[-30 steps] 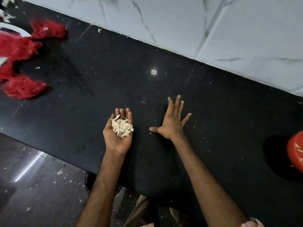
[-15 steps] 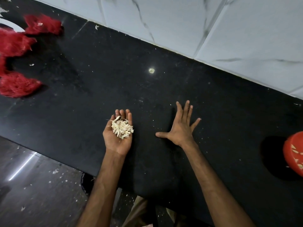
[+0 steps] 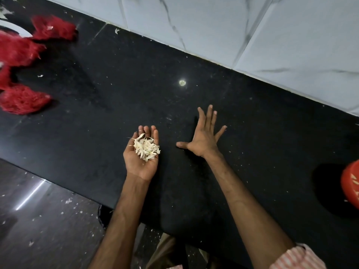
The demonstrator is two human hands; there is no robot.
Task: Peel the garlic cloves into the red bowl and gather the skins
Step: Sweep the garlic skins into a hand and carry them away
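Head view, the only one. Two bare hands over a black stone surface.

Left hand, centre frame: palm up, loose cupped grip, fingers curled up round one pile of garlic skins. The pile sits on the palm and finger bases, with pale papery strips sticking out to the left and right.

Right hand, just right of centre: grip wide, holding nothing. It is palm down with the fingers spread and the thumb out towards the left hand. It looks flat on the surface, but contact is hard to confirm. The two hands are apart.

One red bowl at the right edge, mid-height, is cut off by the frame so only its left part shows. There are a few pale pieces inside, too small to tell whether they are cloves or skins. It is well apart from both hands.

Red mesh netting in the upper left, four clumps counted: one near the wall, one below it, one a sliver at the left edge, and one lowest. The left ones are cut off. A white curved object behind them is mostly hidden, so it can't be identified.

Small white flecks are scattered over the surface, and there is one bright round light reflection above the hands.

White marble-veined wall tiles run across the top and right. Dark floor in the lower left has pale scraps on it. One striped sleeve at the bottom right is cut off.
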